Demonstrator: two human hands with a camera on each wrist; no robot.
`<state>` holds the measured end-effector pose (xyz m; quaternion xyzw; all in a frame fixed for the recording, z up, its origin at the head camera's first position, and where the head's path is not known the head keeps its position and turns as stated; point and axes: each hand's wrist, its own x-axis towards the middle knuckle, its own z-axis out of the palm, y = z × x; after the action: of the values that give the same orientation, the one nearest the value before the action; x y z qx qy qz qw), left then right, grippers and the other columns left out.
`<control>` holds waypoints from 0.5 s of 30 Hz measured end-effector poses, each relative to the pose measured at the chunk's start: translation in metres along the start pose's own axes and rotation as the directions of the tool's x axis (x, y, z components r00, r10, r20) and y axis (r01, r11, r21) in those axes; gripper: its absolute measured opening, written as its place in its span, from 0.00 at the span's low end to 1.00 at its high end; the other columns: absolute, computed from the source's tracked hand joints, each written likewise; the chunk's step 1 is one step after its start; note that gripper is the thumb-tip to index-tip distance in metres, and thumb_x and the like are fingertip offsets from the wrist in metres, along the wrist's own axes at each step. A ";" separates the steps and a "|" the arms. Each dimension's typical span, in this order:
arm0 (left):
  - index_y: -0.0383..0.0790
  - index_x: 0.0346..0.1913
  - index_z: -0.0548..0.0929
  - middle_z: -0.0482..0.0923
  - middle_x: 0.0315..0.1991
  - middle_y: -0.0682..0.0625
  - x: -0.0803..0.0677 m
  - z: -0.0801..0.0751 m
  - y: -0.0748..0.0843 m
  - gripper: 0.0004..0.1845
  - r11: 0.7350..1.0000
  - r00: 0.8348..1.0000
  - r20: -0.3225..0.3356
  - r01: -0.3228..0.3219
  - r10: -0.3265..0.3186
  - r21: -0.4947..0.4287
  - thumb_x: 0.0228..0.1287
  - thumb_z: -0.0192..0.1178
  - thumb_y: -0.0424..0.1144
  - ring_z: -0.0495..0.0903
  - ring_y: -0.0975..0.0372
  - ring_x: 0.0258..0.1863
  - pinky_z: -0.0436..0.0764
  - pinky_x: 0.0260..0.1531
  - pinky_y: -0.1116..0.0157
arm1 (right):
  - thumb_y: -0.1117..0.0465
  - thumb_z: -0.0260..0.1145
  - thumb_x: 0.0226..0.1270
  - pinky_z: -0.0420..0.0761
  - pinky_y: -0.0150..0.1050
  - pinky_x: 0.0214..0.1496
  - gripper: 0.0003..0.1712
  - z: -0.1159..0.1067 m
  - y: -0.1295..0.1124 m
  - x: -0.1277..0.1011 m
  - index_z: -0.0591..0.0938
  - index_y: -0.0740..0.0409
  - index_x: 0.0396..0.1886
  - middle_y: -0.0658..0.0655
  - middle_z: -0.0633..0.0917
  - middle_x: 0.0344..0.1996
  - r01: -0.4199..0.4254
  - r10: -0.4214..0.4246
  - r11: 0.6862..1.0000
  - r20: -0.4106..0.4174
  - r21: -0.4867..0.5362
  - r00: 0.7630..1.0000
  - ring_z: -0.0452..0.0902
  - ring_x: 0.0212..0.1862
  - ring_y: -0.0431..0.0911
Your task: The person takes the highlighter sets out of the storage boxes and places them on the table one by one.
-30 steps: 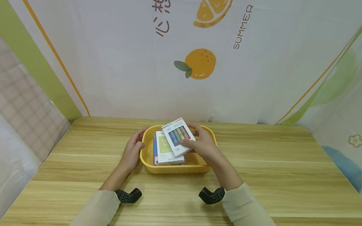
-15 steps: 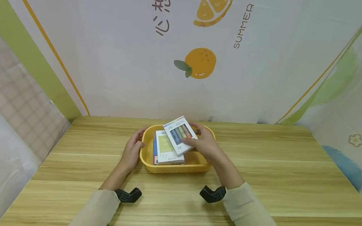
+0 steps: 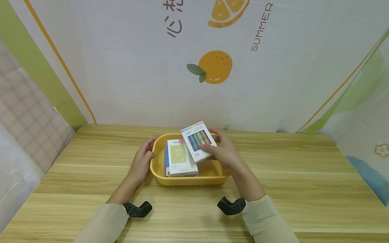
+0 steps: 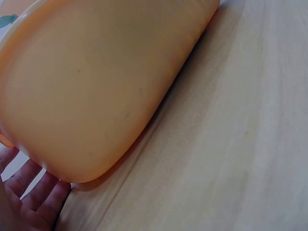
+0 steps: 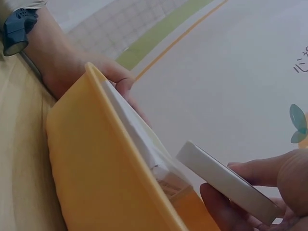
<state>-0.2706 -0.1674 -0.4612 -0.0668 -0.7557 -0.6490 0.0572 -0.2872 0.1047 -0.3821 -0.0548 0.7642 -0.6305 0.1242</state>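
Observation:
In the head view, a yellow plastic basket stands on the table. My left hand grips its left end, thumb at the rim; the left wrist view shows fingers against the basket's outer wall. Over the basket's right half, my right hand holds a white box whose window shows a row of pastel-coloured sticks. It is tilted, thumb on the front and fingers behind. Inside the basket lies a white box with a yellow-green panel, its upper right corner partly covered by the held box. A blue item peeks out along its left side.
The wood-grain table runs up to a white printed cloth at the back. More cloth hangs at both sides. Each wrist carries a black camera mount near the sleeve.
My right hand has moved the windowed box slightly up and to the right, baring more of the yellow-green box under it. The left hand and the basket have stayed in place.

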 end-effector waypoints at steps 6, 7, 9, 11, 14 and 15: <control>0.36 0.75 0.63 0.68 0.70 0.35 -0.001 0.000 0.000 0.32 1.000 1.000 0.003 -0.006 0.006 -0.001 0.67 0.41 0.30 0.69 0.47 0.69 0.73 0.51 0.81 | 0.64 0.68 0.66 0.87 0.39 0.42 0.43 -0.004 -0.001 0.000 0.61 0.51 0.79 0.67 0.74 0.60 0.001 -0.001 1.000 -0.013 -0.008 1.000 0.83 0.45 0.50; 0.36 0.75 0.63 0.68 0.70 0.34 -0.001 0.000 0.000 0.32 1.000 1.000 0.003 -0.006 0.006 -0.003 0.67 0.41 0.30 0.69 0.47 0.69 0.73 0.51 0.81 | 0.64 0.68 0.66 0.87 0.39 0.43 0.43 -0.005 -0.001 0.000 0.61 0.51 0.79 0.67 0.74 0.60 0.002 -0.002 1.000 -0.015 -0.008 1.000 0.83 0.45 0.50; 0.35 0.75 0.63 0.68 0.70 0.34 -0.001 0.000 0.000 0.32 1.000 1.000 0.003 -0.007 0.007 -0.007 0.67 0.41 0.29 0.69 0.47 0.69 0.73 0.51 0.81 | 0.64 0.68 0.67 0.87 0.39 0.43 0.43 -0.006 0.000 0.000 0.61 0.51 0.79 0.67 0.74 0.60 0.003 -0.003 1.000 -0.022 -0.008 1.000 0.82 0.45 0.50; 0.35 0.75 0.63 0.68 0.70 0.34 0.000 0.000 0.000 0.32 1.000 1.000 0.001 -0.008 0.008 -0.007 0.67 0.41 0.29 0.69 0.47 0.69 0.73 0.51 0.81 | 0.64 0.68 0.67 0.87 0.39 0.43 0.43 -0.007 -0.001 0.000 0.61 0.51 0.79 0.67 0.73 0.60 0.002 -0.003 1.000 -0.028 -0.006 1.000 0.82 0.45 0.50; 0.36 0.75 0.63 0.68 0.70 0.34 0.000 0.000 0.000 0.32 1.000 1.000 0.001 -0.005 0.005 -0.006 0.67 0.41 0.29 0.69 0.47 0.69 0.73 0.51 0.81 | 0.65 0.68 0.67 0.87 0.37 0.42 0.43 -0.008 -0.001 0.000 0.61 0.51 0.79 0.67 0.73 0.59 0.004 -0.004 1.000 -0.034 0.005 0.999 0.82 0.45 0.50; 0.36 0.75 0.63 0.69 0.70 0.34 0.000 0.000 -0.001 0.32 1.000 1.000 0.000 -0.004 0.004 -0.005 0.67 0.41 0.29 0.69 0.47 0.69 0.73 0.51 0.81 | 0.65 0.67 0.67 0.86 0.36 0.42 0.43 -0.008 -0.001 0.001 0.61 0.51 0.79 0.67 0.72 0.59 0.009 -0.008 1.000 -0.034 0.007 0.999 0.82 0.45 0.50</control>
<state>-0.2710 -0.1673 -0.4618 -0.0686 -0.7539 -0.6508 0.0585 -0.2899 0.1123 -0.3802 -0.0468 0.7636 -0.6348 0.1087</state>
